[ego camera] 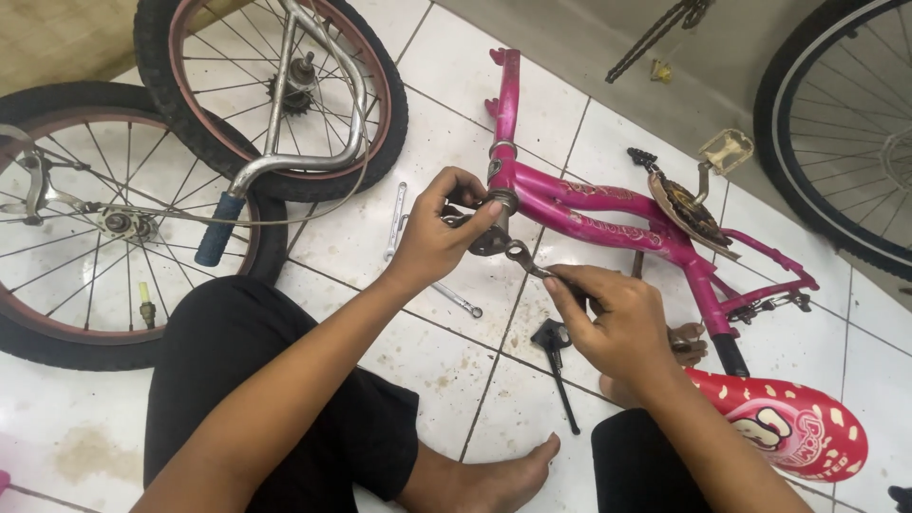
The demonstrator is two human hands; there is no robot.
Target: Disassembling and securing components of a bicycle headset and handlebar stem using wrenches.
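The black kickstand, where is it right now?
In the head view, the black kickstand lies on the white tile floor, just below the right hand, beside the bare foot.

Bare white tile floor (pixel 446 356) lies open just below the pink bicycle frame (pixel 608 214), between the person's knees. Left of the frame, two spanners (pixel 397 220) lie on the tiles, and beyond them two wheels (pixel 85 237) and a handlebar (pixel 285 157) block the way. A kickstand (pixel 556 356) lies below the frame; the red saddle (pixel 793 423) closes its lower right side.
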